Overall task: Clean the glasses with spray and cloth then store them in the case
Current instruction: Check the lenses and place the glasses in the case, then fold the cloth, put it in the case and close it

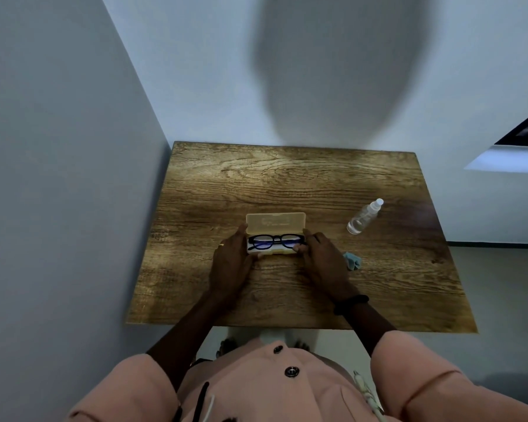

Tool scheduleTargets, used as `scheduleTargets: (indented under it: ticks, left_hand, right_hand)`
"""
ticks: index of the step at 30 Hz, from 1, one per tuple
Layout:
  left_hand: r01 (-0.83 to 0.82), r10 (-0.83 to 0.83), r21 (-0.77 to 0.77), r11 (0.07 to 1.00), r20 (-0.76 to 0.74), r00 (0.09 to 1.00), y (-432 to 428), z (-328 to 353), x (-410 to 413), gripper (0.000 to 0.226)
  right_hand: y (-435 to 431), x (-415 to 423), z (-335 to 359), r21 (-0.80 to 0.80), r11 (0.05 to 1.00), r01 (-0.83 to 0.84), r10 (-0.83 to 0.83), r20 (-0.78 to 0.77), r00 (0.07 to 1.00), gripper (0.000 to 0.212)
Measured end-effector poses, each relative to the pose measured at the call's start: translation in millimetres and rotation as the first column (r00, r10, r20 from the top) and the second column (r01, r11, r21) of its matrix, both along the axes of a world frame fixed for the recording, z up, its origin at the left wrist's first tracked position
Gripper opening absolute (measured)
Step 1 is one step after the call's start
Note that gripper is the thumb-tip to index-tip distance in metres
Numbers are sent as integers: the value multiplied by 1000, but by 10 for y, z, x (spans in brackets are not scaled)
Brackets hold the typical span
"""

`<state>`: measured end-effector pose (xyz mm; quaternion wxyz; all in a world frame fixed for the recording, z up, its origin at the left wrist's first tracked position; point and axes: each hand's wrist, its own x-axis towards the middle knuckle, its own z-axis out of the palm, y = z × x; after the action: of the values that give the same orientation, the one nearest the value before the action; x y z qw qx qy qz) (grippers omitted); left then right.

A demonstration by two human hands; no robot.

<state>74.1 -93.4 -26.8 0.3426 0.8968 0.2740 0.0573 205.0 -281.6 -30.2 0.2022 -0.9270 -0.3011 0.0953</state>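
Glasses (276, 241) lie folded in open case (272, 253), mid table (256, 178). Left hand (230, 263) and right hand (323, 263) grip case ends. Likely storing step; next, fold lid (275, 223) down shut. Spray bottle (365, 217) and cloth (352, 260) lie to the right.

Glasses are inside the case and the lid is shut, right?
Not quite. The glasses are inside the case, but the lid is open, tipped up behind them. The head view shows it.
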Motion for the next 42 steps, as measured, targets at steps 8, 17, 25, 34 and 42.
scheduleTargets:
  ticks: [8,17,25,34,42]
  left_hand:
    - [-4,10,-63,998,98,995,48,5,4,61]
    - [7,-2,-40,999,100,995,29,43,27,48]
    - [-71,46,185,980,134,990,-140,-1,-17,58]
    - [225,-184,-109,968,301,936,-660,373,186,29]
    - [182,-7,-448,875,365,931,-836,709,304,37]
  right_hand:
    - [-212,8,113,120,990,70,-67,-32,997,43]
    - [-1155,165,218,188,928,322,-335,41,942,26]
    - [-1290,175,74,58,963,262,-259,-50,965,39]
    - [-853,-5,132,253,866,432,-398,-175,900,15]
    - [-456,-277,844,458,559,691,22,-842,540,26]
